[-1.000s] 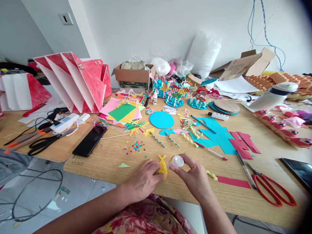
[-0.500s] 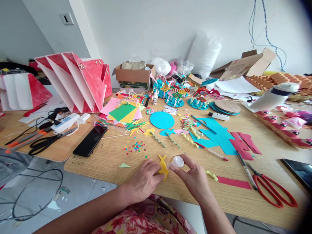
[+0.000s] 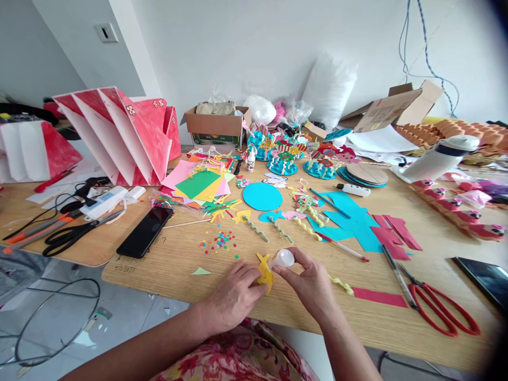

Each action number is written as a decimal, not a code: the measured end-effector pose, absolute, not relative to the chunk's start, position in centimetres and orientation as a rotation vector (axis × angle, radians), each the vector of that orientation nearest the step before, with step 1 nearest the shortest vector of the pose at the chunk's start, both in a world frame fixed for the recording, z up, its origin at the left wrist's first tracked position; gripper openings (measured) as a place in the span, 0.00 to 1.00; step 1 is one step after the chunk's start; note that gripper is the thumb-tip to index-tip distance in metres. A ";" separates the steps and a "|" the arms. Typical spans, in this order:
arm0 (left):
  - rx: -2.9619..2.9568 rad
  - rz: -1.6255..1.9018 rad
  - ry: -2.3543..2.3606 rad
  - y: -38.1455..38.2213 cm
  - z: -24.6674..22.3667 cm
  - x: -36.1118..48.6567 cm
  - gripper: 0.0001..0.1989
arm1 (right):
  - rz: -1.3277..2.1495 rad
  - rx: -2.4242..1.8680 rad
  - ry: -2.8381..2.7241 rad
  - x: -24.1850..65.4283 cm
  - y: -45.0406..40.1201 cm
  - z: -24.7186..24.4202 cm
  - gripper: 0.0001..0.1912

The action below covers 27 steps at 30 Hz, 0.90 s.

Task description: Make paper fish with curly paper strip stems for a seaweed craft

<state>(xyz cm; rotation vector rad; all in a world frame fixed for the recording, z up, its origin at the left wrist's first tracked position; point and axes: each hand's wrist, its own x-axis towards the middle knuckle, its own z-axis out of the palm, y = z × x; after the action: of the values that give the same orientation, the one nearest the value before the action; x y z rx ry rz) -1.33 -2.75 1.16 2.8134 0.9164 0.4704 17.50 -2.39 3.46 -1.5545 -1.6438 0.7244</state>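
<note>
My left hand (image 3: 238,292) rests at the table's near edge, its fingers and thumb holding down a yellow paper fish (image 3: 264,269). The tail of the fish points away from me, and part of its body is under my fingertips. Between the thumb and fingers of my right hand (image 3: 307,283) is a small white glue bottle (image 3: 283,258), tipped with its round base up toward me. Its nozzle end is at the fish; whether it touches the paper I cannot tell. Colored paper dots (image 3: 223,241) and a pale green paper triangle (image 3: 200,271) lie beyond my left hand.
Red-handled scissors (image 3: 438,304), a pen (image 3: 400,279) and a red paper strip (image 3: 380,297) lie to the right. A black phone (image 3: 146,232) is on the left. Farther back are a blue disc (image 3: 262,196), blue paper (image 3: 351,225) and paper fish with twisted stems (image 3: 272,216).
The glue bottle has shifted slightly along the fish with my right hand. My left hand keeps its hold on the fish. The whole view has moved a little.
</note>
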 end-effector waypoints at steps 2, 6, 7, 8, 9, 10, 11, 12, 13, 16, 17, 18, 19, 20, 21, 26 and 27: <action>2.808 0.476 0.911 -2.7 1.1 -1.3 0.07 | 0.718 -1.558 -1.644 17.5 -2.4 3.5 0.11; 2.800 0.487 0.908 -2.8 1.2 -1.3 0.06 | 0.717 -1.569 -1.680 17.6 -2.7 3.7 0.11; 2.801 0.483 0.908 -2.8 1.2 -1.3 0.06 | 0.716 -1.571 -1.689 17.6 -2.8 3.8 0.12; 2.803 0.478 0.906 -2.8 1.2 -1.3 0.07 | 0.717 -1.570 -1.696 17.6 -2.9 3.9 0.12; 2.805 0.474 0.904 -2.8 1.2 -1.3 0.07 | 0.715 -1.566 -1.696 17.6 -3.0 3.9 0.12; 2.806 0.474 0.901 -2.8 1.2 -1.3 0.07 | 0.712 -1.562 -1.694 17.6 -3.1 4.0 0.12; 2.807 0.474 0.899 -2.8 1.1 -1.3 0.07 | 0.711 -1.561 -1.695 17.5 -3.1 4.0 0.12; 2.807 0.476 0.897 -2.8 1.1 -1.3 0.08 | 0.712 -1.562 -1.699 17.5 -3.2 4.0 0.12; 2.804 0.477 0.896 -2.8 1.0 -1.3 0.08 | 0.715 -1.566 -1.708 17.5 -3.3 4.0 0.12; 2.793 0.482 0.888 -2.8 0.8 -1.3 0.09 | 0.737 -1.569 -1.736 17.4 -3.5 3.9 0.12; 2.792 0.480 0.884 -2.8 0.9 -1.3 0.09 | 0.740 -1.568 -1.734 17.4 -3.6 3.9 0.12; 2.794 0.475 0.881 -2.8 0.9 -1.3 0.09 | 0.742 -1.566 -1.727 17.4 -3.6 3.9 0.12; 2.798 0.471 0.880 -2.8 0.9 -1.3 0.09 | 0.742 -1.567 -1.716 17.4 -3.6 3.9 0.12; 2.803 0.469 0.881 -2.8 1.0 -1.3 0.08 | 0.741 -1.571 -1.706 17.4 -3.6 3.9 0.12; 2.806 0.468 0.885 -2.8 1.1 -1.3 0.08 | 0.739 -1.577 -1.699 17.4 -3.6 4.0 0.12; 2.799 0.488 0.908 -2.9 1.1 -1.3 0.06 | 0.736 -1.591 -1.734 17.5 -3.6 3.9 0.12; 2.800 0.489 0.912 -2.9 1.1 -1.3 0.06 | 0.733 -1.589 -1.735 17.5 -3.6 3.9 0.12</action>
<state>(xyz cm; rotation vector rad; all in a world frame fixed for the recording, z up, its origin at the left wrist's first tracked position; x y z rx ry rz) -1.29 -2.90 1.10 2.7996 0.9119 0.4891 17.47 -3.62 3.91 -1.5893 -1.7351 0.7327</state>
